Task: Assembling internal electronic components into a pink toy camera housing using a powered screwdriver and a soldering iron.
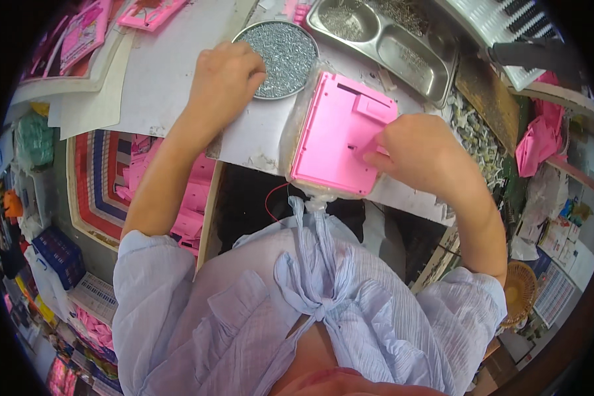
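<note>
— Centre of the bench? 
— Pink case (340, 135), flat, back up, near the front edge. Right hand (419, 152) on its right side, fingertips pinched at a small slot.

— And the left hand (226, 78)? 
— Curled loosely, fingers dipped into the round screw dish (285, 56); cannot tell what is gripped.

— Packaging nearby? 
— Pink carded packs (86, 30) stacked far left; steel tray (386, 39) behind the case.

— Free room? 
— Bare white board (165, 72) left of the dish.

L hand (226, 78) curled, fingers bent down, R hand (417, 153) pinching, both forearms extended
</note>
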Motion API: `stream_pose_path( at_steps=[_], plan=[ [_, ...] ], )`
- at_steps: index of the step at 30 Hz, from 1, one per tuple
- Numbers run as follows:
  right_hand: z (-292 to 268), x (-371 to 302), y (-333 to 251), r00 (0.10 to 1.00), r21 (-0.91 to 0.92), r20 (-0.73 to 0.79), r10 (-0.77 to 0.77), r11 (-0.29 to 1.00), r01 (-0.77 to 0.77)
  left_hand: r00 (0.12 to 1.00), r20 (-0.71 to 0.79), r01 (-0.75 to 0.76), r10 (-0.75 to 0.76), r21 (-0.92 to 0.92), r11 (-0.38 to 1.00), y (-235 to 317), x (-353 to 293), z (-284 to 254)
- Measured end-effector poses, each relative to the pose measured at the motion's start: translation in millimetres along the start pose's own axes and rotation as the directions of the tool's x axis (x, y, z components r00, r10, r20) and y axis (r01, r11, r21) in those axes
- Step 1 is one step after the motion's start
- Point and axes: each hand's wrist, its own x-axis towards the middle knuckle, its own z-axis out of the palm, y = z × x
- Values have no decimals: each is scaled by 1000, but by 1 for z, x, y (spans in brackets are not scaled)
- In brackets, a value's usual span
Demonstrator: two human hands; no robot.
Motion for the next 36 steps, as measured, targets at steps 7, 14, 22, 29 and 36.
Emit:
stream_pose_path(
  at_steps=[7, 14, 22, 29, 36],
  plan=[
    [4, 147, 12, 668, -156, -706, -237, 971, 180, 995, -77, 56, -64, -99, 993, 3, 8, 10],
    [5, 189, 11, 777, -270, -574, -258, 956, 117, 981, 48, 192, -190, -435, 880, 31, -4, -9],
    [-3, 188, 20, 733, -120, -640, -229, 973, 199, 979, 175, 179, -107, -473, 863, 72, 12, -2],
    [0, 80, 56, 643, 406, -759, 103, 846, 344, 991, 131, 31, 3, -262, 965, 81, 22, 4],
    [73, 11, 91, 809, 725, -501, 307, 659, 199, 948, 316, 21, 45, -202, 979, 78, 40, 3]
  ],
)
